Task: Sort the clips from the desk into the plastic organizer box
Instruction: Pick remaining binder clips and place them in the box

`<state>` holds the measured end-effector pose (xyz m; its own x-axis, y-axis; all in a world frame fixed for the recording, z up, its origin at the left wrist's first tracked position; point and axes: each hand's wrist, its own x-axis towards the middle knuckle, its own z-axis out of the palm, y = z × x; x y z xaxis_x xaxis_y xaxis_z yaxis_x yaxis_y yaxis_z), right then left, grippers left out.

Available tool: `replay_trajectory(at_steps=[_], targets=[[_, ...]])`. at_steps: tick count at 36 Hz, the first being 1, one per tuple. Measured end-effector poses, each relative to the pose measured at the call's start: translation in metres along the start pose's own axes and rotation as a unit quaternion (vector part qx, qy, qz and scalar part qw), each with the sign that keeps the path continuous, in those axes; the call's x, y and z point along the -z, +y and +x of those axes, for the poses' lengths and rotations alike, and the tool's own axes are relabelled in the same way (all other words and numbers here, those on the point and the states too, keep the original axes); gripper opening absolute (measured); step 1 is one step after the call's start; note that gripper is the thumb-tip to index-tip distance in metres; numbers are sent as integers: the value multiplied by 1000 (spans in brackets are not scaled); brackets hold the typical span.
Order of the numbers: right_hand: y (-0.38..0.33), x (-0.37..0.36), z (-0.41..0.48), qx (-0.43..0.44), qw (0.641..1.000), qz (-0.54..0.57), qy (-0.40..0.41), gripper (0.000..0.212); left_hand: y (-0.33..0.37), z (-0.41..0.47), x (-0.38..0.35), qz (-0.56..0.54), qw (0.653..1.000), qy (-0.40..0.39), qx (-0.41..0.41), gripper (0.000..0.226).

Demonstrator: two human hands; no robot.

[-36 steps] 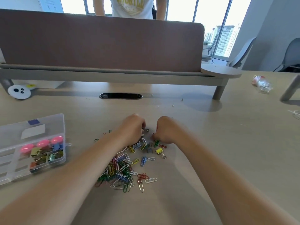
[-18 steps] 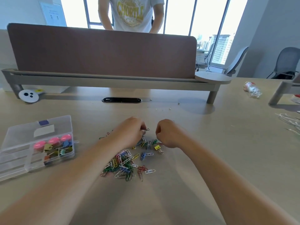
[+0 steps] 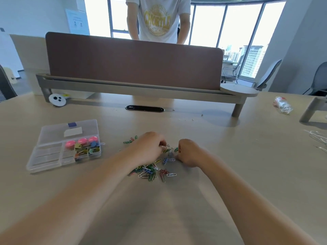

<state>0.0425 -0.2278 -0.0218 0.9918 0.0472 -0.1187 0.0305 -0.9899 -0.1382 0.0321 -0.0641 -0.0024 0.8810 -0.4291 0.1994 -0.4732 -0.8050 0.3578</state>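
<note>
The left hand (image 3: 150,147) and the right hand (image 3: 188,153) are held knuckles-up over the far edge of a loose pile of coloured paper clips (image 3: 152,171), which is spread on the desk (image 3: 230,174). The fingers of both hands are curled under. A silver wire clip is seen at the left fingertips, but whether it is pinched cannot be told. What the right hand encloses is likewise hidden. The hands are kept near each other, with a few clips lying in the gap between them. A small green cluster (image 3: 130,140) is set apart from the pile, just left of the left hand.

The organizer box (image 3: 35,167) is placed to the left, well apart from the pile, its lid laid open and flat on the far side. Its right-hand compartments are filled with binder clips (image 3: 86,151) and three pink round pieces (image 3: 81,142). A band of bare desktop is left between the box's right wall and the pile. More bare surface is found right of the right hand, bounded by white cables (image 3: 316,137) at the frame's edge and a crushed bottle (image 3: 283,105) farther back. Beyond the hands the desk is closed off by a shelf rail (image 3: 134,87) and a brown divider screen (image 3: 132,62), with a cable slot (image 3: 144,108) in front. Behind the screen a standing person (image 3: 157,20) is seen.
</note>
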Motion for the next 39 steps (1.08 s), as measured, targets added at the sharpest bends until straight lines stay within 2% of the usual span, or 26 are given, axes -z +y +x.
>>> replay_trajectory(at_steps=[4, 8, 18, 21, 28, 30, 34, 36, 39], targets=[[-3, -1, 0, 0, 998, -67, -20, 41, -6, -7, 3, 1, 1000, 5, 0, 16], [-8, 4, -6, -2, 992, -116, -40, 43, -8, -12, 6, -8, 1000, -1, 10, 19], [-16, 8, -20, -42, 999, -10, -22, 34, -6, -22, 9, -9, 1000, -7, 7, 18], [-20, 13, -26, -43, 998, -22, -47, 28, -3, -26, 7, -9, 1000, -4, 4, 14], [-24, 14, -38, -52, 997, -36, -39, 28, 1, -33, 8, -5, 1000, -10, 4, 17], [-25, 13, -40, -43, 999, -23, -23, 31, 2, -34, 8, -8, 1000, -8, 3, 18], [-30, 15, -44, -23, 999, 38, -1, 16, 1, -39, 9, -22, 1000, -6, 6, 19], [-32, 18, -44, -5, 997, 79, 9, 17, -3, -43, 9, -33, 999, -3, 13, 20], [-43, 25, -45, 39, 996, 76, 18, 17, -13, -51, 14, -32, 999, 22, 26, 16]])
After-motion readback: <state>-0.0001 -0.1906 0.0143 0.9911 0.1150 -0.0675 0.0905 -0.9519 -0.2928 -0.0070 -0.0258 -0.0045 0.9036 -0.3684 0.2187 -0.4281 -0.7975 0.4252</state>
